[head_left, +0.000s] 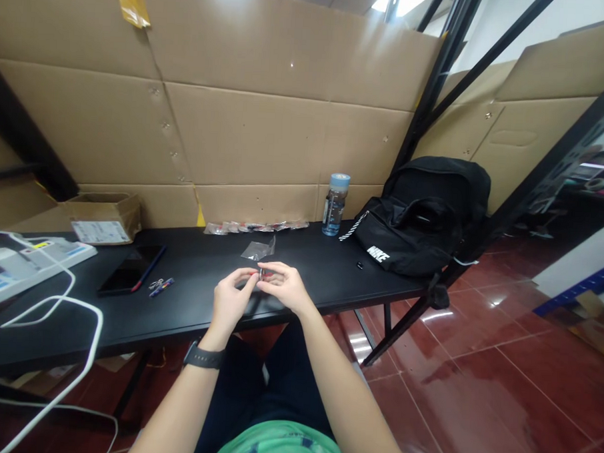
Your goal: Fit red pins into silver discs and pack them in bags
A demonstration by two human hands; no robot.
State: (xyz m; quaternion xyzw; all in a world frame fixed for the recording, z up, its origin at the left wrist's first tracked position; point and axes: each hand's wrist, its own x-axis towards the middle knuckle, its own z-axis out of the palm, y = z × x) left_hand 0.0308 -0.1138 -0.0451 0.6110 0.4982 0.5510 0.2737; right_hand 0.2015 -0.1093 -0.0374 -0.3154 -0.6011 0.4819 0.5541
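Just above the front part of the black table (190, 275), my left hand (233, 291) and my right hand (285, 287) meet fingertip to fingertip. Between them they pinch a small red and silvery item (262, 275), too small and too covered by fingers to name. A dark watch sits on my left wrist. Right behind my fingers lies a clear plastic bag (257, 250). Farther back, along the cardboard wall, runs a row of small clear packets (254, 227) with some red in them.
A water bottle (335, 206) and a black backpack (422, 218) stand at the right. To the left are a tablet-like device (132, 270), a keyring (160, 286), a cardboard box (105, 218), a power strip (40, 268) and a white cable (97, 331). A small black item (360, 265) lies near the backpack.
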